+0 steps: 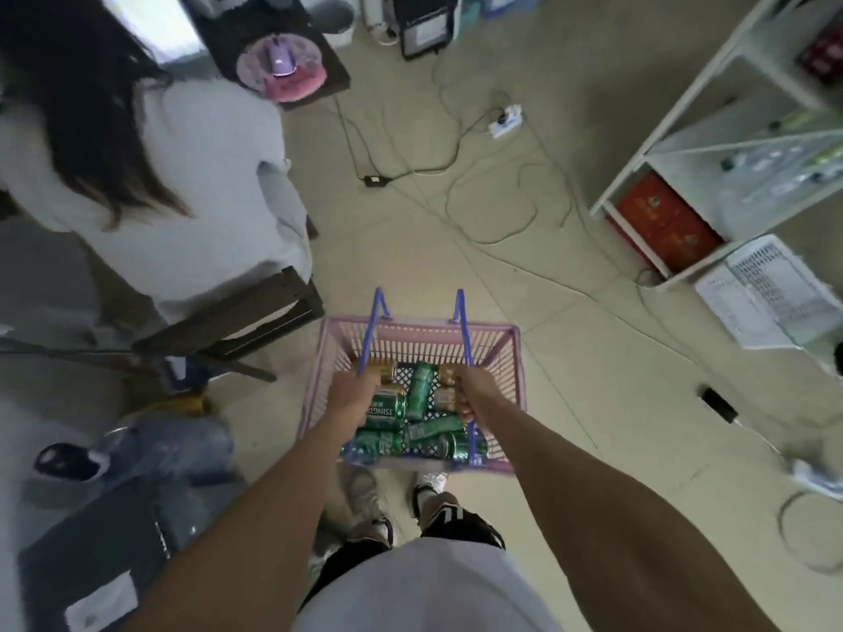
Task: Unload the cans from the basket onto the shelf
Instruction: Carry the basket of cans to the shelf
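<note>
A pink plastic basket (424, 333) hangs above the floor in front of my legs. Its two blue handles (463, 321) stand upright. My left hand (353, 396) grips the left handle and my right hand (474, 394) grips the right one. Several green cans (422, 390) lie on their sides inside, along with a few gold cans (444, 396) near the basket's far side. My hands cover part of the cans. The white shelf (684, 130) stands at the right, well ahead of the basket.
A person in a grey top (191, 175) sits on a dark wooden chair (255, 312) at the left. Cables and a power strip (506, 120) lie across the tiled floor ahead. A white crate (766, 289) sits beside the shelf. Red boxes (666, 221) fill its bottom level.
</note>
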{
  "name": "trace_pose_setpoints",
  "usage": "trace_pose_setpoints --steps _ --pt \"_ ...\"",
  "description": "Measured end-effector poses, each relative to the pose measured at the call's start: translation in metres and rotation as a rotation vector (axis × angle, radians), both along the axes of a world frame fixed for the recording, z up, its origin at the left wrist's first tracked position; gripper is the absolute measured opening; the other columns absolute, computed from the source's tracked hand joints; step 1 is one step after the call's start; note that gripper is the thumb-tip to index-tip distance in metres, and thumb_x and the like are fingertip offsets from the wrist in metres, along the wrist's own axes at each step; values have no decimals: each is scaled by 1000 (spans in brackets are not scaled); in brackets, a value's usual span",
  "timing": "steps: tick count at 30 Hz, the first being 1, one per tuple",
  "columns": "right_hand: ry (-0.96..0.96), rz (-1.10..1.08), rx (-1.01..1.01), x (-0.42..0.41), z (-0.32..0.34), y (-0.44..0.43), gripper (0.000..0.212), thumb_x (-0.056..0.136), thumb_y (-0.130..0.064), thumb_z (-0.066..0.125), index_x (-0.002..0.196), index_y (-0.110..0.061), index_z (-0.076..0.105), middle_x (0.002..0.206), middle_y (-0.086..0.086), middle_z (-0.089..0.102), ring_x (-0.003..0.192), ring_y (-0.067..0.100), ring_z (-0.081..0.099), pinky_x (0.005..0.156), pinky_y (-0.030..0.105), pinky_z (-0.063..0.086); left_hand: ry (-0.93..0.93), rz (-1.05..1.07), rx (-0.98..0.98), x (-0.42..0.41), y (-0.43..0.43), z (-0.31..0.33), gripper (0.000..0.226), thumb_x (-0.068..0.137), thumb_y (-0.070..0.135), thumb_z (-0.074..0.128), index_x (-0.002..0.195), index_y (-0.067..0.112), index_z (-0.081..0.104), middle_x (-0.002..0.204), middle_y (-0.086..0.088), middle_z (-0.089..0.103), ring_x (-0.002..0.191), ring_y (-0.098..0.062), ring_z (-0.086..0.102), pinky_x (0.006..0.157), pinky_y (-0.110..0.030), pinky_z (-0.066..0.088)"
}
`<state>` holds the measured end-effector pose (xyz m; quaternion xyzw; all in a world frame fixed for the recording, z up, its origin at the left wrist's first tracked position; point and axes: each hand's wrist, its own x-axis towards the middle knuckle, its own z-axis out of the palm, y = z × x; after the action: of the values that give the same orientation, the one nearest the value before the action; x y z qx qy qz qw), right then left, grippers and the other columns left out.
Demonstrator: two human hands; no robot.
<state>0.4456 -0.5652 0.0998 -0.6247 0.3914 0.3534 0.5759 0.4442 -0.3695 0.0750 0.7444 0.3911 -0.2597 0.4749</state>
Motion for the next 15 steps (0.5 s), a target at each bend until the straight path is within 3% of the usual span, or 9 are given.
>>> trace_pose_setpoints --steps 2,6,7,10,15 --pt "3 -92 -1 9 -1 -32 14 103 -13 42 89 -14 40 59 2 28 48 11 25 49 24 20 -4 -95 -8 19 -37 -1 31 93 20 57 115 -2 64 61 -3 49 42 -14 39 33 -20 27" --pt "8 -149 -13 28 0 -86 21 104 -17 47 85 -9 46 62 0 28 51 11 25 50 24 22 -5 -230 -6 55 -96 1 28 91 14 57 111 -4 63 58 -2 41 42 -14 35 35 -21 27" --pt "-2 -196 -34 34 0 -97 10 102 -15 50 97 -7 51 63 1 32 50 11 28 47 23 25 -3 -255 -8 64 -107 2 27 90 13 57 110 -5 63 58 -2 41 43 -14 35 37 -22 28" --pt "0 -306 -120 52 0 -130 29 100 -13 52 125 1 52 63 3 40 45 14 36 39 21 32 7 -326 -19 94 -140 5 25 90 10 56 110 -3 61 59 -1 41 42 -11 32 35 -22 28" --pt "-18 -365 -185 87 1 -166 30 99 -15 51 120 4 59 63 3 45 51 17 41 46 28 37 -16 -378 -44 151 -177 5 25 91 8 57 112 -5 59 60 -2 43 40 -10 32 32 -22 26"
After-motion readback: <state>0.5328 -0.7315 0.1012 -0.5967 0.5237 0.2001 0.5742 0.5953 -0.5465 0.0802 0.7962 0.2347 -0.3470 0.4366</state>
